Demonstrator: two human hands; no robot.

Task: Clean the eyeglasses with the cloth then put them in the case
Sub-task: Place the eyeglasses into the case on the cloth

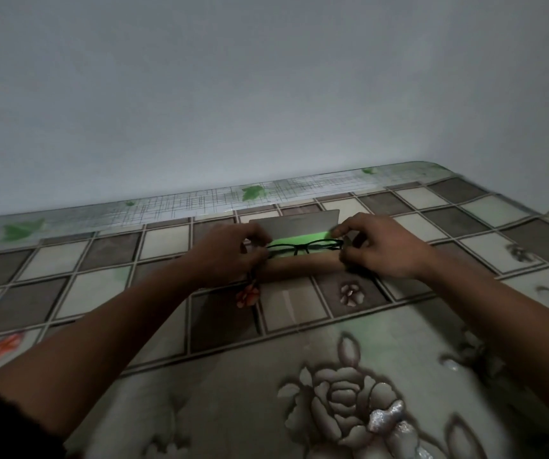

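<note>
The thin black-framed eyeglasses (303, 246) sit across the mouth of the open tan hard case (299, 271) on the tile-patterned tabletop (107, 283); left hand (230, 250) and right hand (379, 251) each pinch one outer frame end; probably light, stiff and weak at the hinges, so the grip belongs on the frame, never the lenses.

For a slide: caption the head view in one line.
The left hand and right hand hold the eyeglasses by their ends at the mouth of the open case on a tile-patterned table.

Table (107, 260) under checked floral cover, open glasses case (299, 265) lying on it
</note>
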